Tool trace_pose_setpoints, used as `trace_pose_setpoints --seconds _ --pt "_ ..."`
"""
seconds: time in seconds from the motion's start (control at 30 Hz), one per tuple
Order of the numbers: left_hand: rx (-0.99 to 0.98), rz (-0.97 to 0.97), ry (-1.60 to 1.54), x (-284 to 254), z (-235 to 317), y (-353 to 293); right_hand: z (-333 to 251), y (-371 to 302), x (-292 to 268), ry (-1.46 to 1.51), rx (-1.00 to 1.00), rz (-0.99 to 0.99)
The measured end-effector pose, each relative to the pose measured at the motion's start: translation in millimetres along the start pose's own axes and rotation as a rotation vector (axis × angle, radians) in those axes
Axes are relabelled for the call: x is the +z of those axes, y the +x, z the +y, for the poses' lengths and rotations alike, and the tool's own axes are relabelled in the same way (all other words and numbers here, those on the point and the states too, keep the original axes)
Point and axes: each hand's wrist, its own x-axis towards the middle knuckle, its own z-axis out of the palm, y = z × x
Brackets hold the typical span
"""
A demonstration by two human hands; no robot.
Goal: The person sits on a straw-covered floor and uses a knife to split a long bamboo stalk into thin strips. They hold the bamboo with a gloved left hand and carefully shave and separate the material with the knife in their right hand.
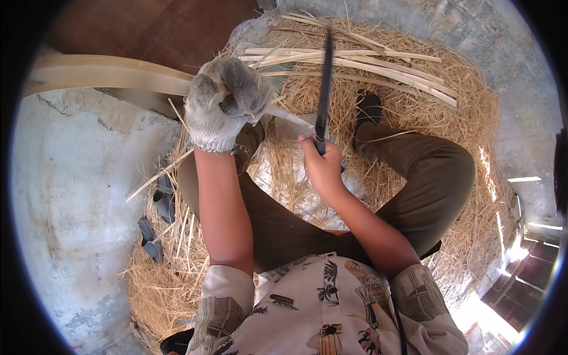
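Note:
My left hand (pixel 225 97), in a worn whitish-grey knitted glove, is closed around a long pale bamboo strip (pixel 106 74). The strip runs off to the far left, bending with the view, and a narrower pale end (pixel 290 116) comes out of the glove toward my right hand. My right hand (pixel 324 168) is bare and wrapped around the handle of a knife (pixel 325 89). Its long dark blade points away from me, close to the strip's end. Whether the blade touches the strip I cannot tell. Most of the knife's handle is hidden by my fingers.
Split bamboo strips (pixel 390 70) lie across a thick heap of straw-like shavings (pixel 461 136) beyond my bent legs. Dark shoes (pixel 151 239) rest at the left by the pale wall (pixel 71 195). A brown panel (pixel 148 29) stands at the far left.

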Motion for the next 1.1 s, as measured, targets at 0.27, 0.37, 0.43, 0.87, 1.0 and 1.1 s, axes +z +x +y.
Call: trace_pose_setpoints --seconds 0.27,0.37,0.43,0.87,1.0,1.1 --pt "0.050 0.212 0.038 2 -6 -6 29 -5 -1 0.086 0.527 -0.133" --pt "0.018 0.114 0.085 6 -3 -4 -5 -7 0 0.095 0.350 -0.111" --pt "0.033 0.167 0.137 13 -5 -4 -19 -8 -1 0.169 0.158 -0.056" --pt "0.002 0.069 0.342 33 -6 15 17 -4 -1 -0.042 0.206 -0.059" --pt "0.053 0.167 0.200 29 -9 7 -12 -11 5 0.068 -0.020 -0.045" --pt "0.114 0.360 0.180 26 -18 2 31 15 -9 -0.129 0.385 -0.152"
